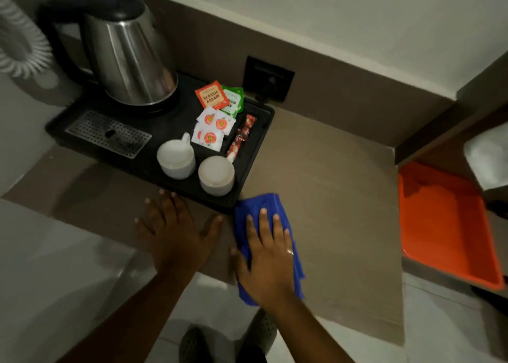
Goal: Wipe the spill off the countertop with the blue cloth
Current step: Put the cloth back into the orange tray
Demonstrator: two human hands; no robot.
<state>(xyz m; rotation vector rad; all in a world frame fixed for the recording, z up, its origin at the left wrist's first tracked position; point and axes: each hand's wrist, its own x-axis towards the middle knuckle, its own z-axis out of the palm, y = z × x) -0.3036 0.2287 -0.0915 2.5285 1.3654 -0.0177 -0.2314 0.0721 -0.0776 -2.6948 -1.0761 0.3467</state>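
The blue cloth [257, 206] lies flat on the brown countertop [330, 211] near its front edge, just right of the black tray's corner. My right hand [268, 255] presses flat on the cloth, fingers spread, and covers most of its middle. Resting palm down on the bare countertop to the left is my left hand [176, 233], fingers apart and holding nothing. I cannot make out any spill on the surface.
A black tray [255, 154] holds a steel kettle [126, 57], two upturned white cups [176, 159], tea sachets [211, 94] and a drip grille. An orange tray [445, 230] sits lower at the right. A wall socket [268, 78] is behind. Bare countertop extends right of the cloth.
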